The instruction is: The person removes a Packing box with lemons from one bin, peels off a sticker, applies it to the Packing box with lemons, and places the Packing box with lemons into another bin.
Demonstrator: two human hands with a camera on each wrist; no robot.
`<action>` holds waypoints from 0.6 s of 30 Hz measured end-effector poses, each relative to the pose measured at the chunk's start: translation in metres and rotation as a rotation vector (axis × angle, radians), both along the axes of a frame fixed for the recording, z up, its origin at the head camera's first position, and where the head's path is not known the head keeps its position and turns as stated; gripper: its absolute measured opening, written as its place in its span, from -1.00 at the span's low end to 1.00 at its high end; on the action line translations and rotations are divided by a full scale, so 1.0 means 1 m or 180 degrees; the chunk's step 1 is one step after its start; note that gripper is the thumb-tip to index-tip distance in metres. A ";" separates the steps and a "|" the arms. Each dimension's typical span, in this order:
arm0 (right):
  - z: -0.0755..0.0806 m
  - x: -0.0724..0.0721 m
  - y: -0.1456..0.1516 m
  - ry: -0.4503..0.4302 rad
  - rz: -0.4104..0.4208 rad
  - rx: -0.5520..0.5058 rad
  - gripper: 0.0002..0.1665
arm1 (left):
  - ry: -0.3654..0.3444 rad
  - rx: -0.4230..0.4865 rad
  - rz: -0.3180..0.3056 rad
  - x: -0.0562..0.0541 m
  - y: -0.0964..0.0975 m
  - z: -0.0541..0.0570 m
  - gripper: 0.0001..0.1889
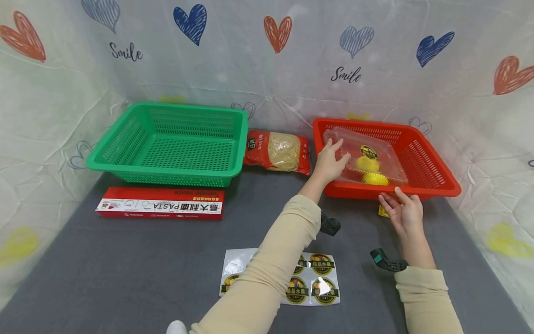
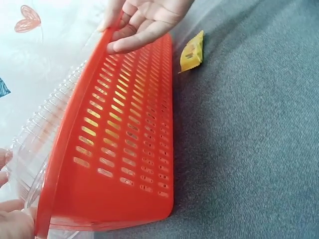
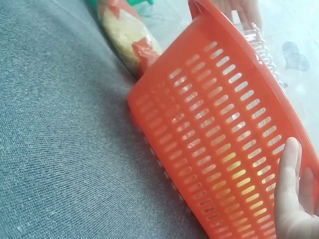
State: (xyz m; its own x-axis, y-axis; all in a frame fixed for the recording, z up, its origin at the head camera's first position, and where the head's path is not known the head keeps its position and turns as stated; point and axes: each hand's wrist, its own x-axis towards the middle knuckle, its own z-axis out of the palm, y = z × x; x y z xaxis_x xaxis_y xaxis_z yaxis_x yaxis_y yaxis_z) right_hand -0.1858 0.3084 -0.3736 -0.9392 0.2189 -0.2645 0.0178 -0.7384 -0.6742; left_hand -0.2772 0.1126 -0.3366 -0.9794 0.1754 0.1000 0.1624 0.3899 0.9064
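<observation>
A red basket (image 1: 434, 190) stands at the back right. Inside it, tilted, lies a clear plastic box (image 1: 346, 139) with a round label on its lid and yellow things showing through. My left hand (image 1: 328, 162) reaches over the basket's left end, its fingers spread and touching the box; the left wrist view catches those fingers (image 2: 5, 158) at the box's end. At the front rim is my right hand (image 1: 406, 215), which pinches the rim, with fingers on both sides of it. A small yellow packet (image 2: 192, 52) lies by the basket's front, partly behind that hand in the head view.
A green basket (image 1: 187, 178) stands at the back left, with a red and white pasta box (image 1: 160, 204) before it. Between the baskets lies a red bag (image 1: 277, 150). My left forearm crosses a sheet of round stickers (image 1: 321, 283) near the front.
</observation>
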 end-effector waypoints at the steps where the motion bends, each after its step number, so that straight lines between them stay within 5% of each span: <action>1: 0.000 0.000 0.000 0.0006 0.0002 -0.0004 -0.33 | -0.0005 -0.0019 -0.0011 0.000 0.000 0.000 -0.44; 9: -0.001 -0.001 0.000 0.0012 0.0019 -0.0008 -0.35 | -0.0012 -0.0251 -0.0088 -0.002 -0.004 -0.002 -0.39; 18: -0.001 0.000 -0.001 -0.0010 -0.0004 0.0051 -0.32 | -0.0126 -0.0684 -0.0435 0.000 -0.008 -0.001 -0.02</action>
State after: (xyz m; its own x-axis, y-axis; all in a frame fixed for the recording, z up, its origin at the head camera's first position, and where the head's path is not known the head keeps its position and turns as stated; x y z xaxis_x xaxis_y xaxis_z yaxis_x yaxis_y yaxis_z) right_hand -0.1855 0.3073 -0.3748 -0.9382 0.2241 -0.2639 0.0191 -0.7275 -0.6858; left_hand -0.2769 0.1049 -0.3380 -0.9476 0.3195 0.0083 0.1929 0.5511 0.8118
